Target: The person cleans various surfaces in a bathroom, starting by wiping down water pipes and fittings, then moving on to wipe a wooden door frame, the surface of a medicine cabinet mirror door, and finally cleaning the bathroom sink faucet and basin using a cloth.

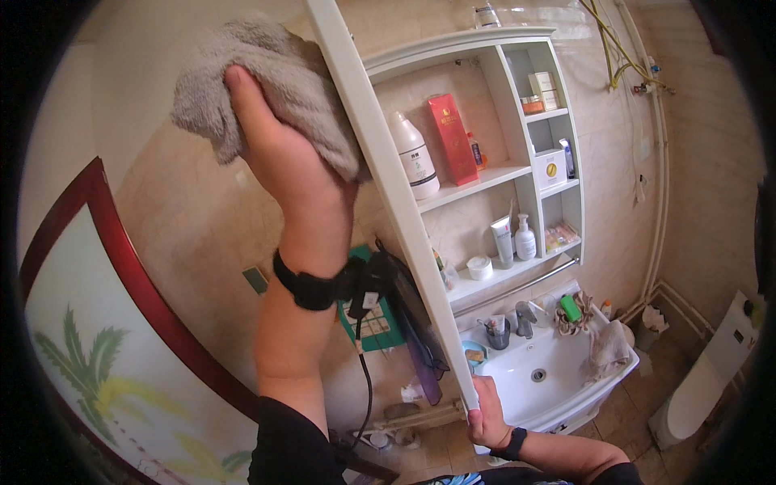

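My left hand is raised at the upper left, holding a bunched grey towel cloth. The cloth lies against the left side of a white cabinet door, which stands open and shows nearly edge-on. My thumb rests on top of the cloth; the other fingers are hidden. At the door's lower end, my right hand grips the bottom corner. Behind the door hangs a white wall cabinet with bottles, boxes and jars on its shelves, including a red box and a white bottle.
Below the cabinet is a white washbasin with a grey faucet, a cup and a cloth over its rim. A toilet stands right. A red-framed glass panel is left. A black cable hangs from my left wristband.
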Tool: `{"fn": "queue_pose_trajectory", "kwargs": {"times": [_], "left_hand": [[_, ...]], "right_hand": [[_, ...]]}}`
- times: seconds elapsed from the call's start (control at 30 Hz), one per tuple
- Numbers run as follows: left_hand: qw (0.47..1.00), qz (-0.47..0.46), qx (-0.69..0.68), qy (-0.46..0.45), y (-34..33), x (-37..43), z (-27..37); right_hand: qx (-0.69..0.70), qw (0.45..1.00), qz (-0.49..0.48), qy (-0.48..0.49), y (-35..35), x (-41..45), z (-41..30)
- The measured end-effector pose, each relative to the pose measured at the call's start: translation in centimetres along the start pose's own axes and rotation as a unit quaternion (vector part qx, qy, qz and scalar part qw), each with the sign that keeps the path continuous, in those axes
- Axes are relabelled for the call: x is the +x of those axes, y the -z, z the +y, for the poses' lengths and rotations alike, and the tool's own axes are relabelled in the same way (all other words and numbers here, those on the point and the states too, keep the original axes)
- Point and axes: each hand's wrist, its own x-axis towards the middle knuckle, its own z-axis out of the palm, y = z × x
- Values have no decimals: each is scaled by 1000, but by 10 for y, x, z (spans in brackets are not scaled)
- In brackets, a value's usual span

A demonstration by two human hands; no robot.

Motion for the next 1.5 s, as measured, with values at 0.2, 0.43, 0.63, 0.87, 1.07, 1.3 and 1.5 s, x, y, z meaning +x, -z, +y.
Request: {"fn": "queue_pose_trajectory", "kwargs": {"times": [0.2, 0.43, 0.63, 0.87, 1.07, 1.3, 1.5], "left_hand": [[993, -13, 106, 43, 18, -72, 9], [958, -148, 114, 219, 75, -143, 32], [870, -280, 44, 403, 147, -202, 39], [831, -265, -2, 490, 194, -315, 30], [819, -283, -1, 499, 236, -401, 32], [810, -141, 14, 569, 234, -457, 44], [840, 29, 39, 540, 216, -451, 6]], "right_hand": [[-5, 1000, -24, -7, 3, 3, -2], [0, 1000, -19, -17, 3, 0, 0], [18, 999, -25, -10, 1, -1, 1], [18, 999, -44, -9, 5, -2, 1], [42, 998, -34, -16, 4, -2, -3], [52, 996, -50, -45, -4, -4, -9], [16, 997, -29, -68, -10, -9, -16]]}}
